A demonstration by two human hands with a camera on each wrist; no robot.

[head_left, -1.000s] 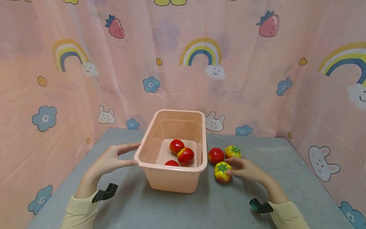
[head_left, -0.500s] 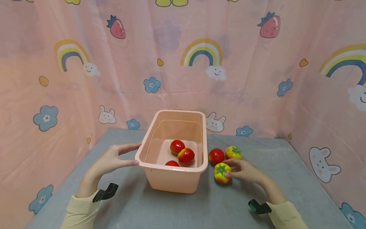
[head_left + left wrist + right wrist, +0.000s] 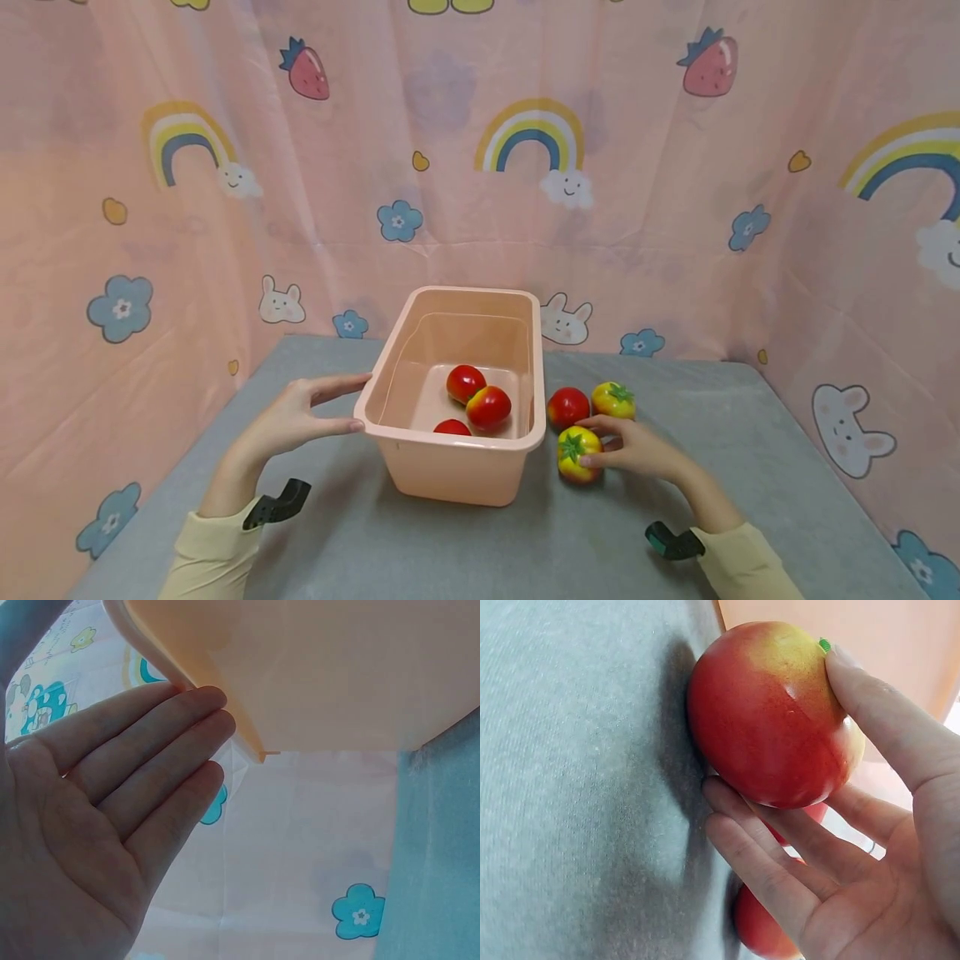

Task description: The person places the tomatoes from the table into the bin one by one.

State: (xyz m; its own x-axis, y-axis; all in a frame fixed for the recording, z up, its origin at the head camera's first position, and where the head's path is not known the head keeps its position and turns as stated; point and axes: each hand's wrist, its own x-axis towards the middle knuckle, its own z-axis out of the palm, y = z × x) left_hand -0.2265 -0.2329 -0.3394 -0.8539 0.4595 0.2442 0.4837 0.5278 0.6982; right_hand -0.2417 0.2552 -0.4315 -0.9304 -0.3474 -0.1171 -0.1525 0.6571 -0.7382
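My right hand [image 3: 637,450] pinches a yellow-and-red tomato [image 3: 577,457] between thumb and fingers, just right of the pink plastic bin [image 3: 457,471]. In the right wrist view this tomato [image 3: 772,712] shows its red underside, close to the table; whether it touches the table I cannot tell. Beside it lie a red tomato [image 3: 567,408] and a yellow tomato [image 3: 613,400] with a green leafy top. My left hand [image 3: 288,421] touches the bin's left rim with straight fingers and thumb, also seen against the bin wall [image 3: 337,675] in the left wrist view.
Inside the bin lie red tomatoes: one at the back [image 3: 466,383], one in the middle [image 3: 489,408] and one partly hidden by the near wall [image 3: 452,427]. A grey cloth [image 3: 600,550] covers the table. Behind hangs a pink patterned curtain [image 3: 337,192].
My right hand has shifted slightly left with the yellow-and-red tomato, which has tilted a little toward the bin. My left hand and the bin stay in place.
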